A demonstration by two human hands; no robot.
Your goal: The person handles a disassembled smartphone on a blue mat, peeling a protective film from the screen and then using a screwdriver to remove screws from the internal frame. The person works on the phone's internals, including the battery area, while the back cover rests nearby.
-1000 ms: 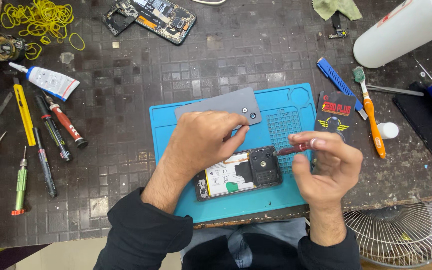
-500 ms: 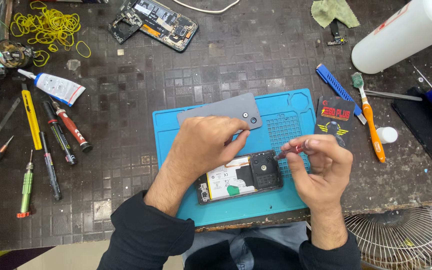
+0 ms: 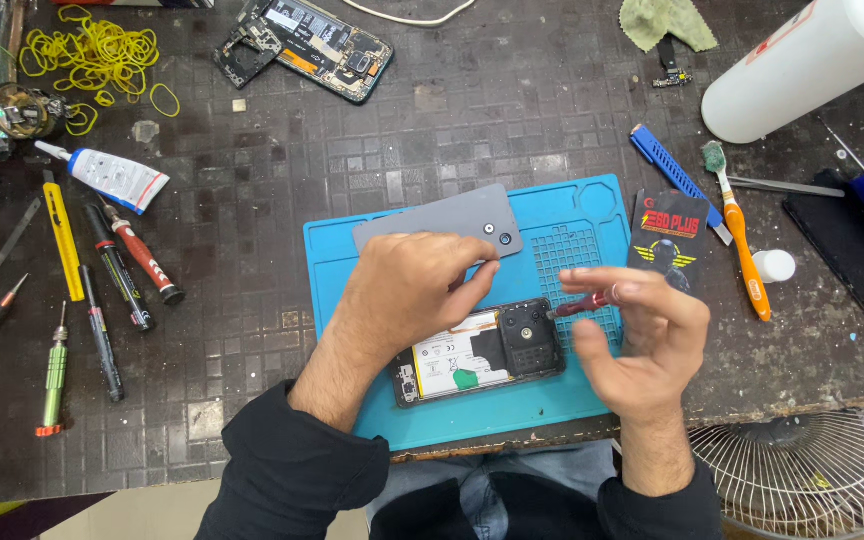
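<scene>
Even, bright light falls from above; my hands cast only soft shadows on the blue mat (image 3: 592, 215). My right hand (image 3: 642, 350) blurs slightly at the fingers. The white bottle (image 3: 802, 65) glares mildly; edges bend slightly.
</scene>
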